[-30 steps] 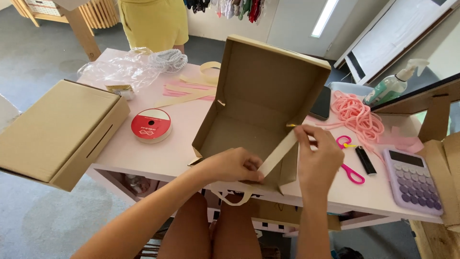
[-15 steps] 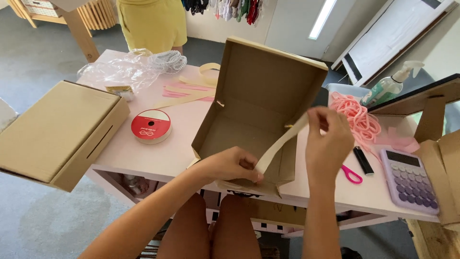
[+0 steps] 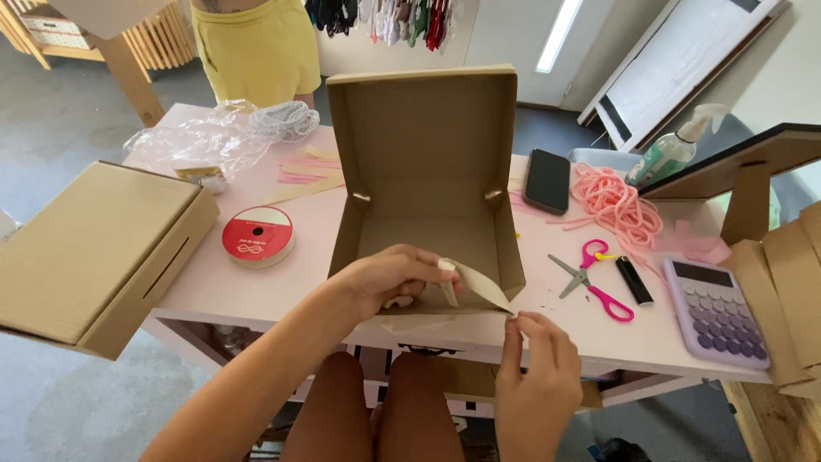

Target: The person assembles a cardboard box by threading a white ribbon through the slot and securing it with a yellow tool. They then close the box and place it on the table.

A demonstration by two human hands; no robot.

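Observation:
An open brown cardboard box (image 3: 425,162) stands on the pale pink table (image 3: 282,282), its lid upright. A beige ribbon strip (image 3: 475,285) crosses the box's front edge. My left hand (image 3: 389,278) rests at the front wall of the box and pinches one end of the ribbon. My right hand (image 3: 537,372) is lower, at the table's near edge, and pinches the other end between thumb and finger.
A closed cardboard box (image 3: 94,244) sits at left, beside a red ribbon spool (image 3: 258,235). Pink-handled scissors (image 3: 592,280), a black lighter (image 3: 634,281), a lilac calculator (image 3: 717,310), pink cord (image 3: 617,207), a phone (image 3: 547,180) lie at right. A person in yellow (image 3: 256,47) stands beyond the table.
My right hand has dropped from above the box's right side to the table's near edge, pulling the ribbon down and flat. My left hand stayed at the box front. The view shifted.

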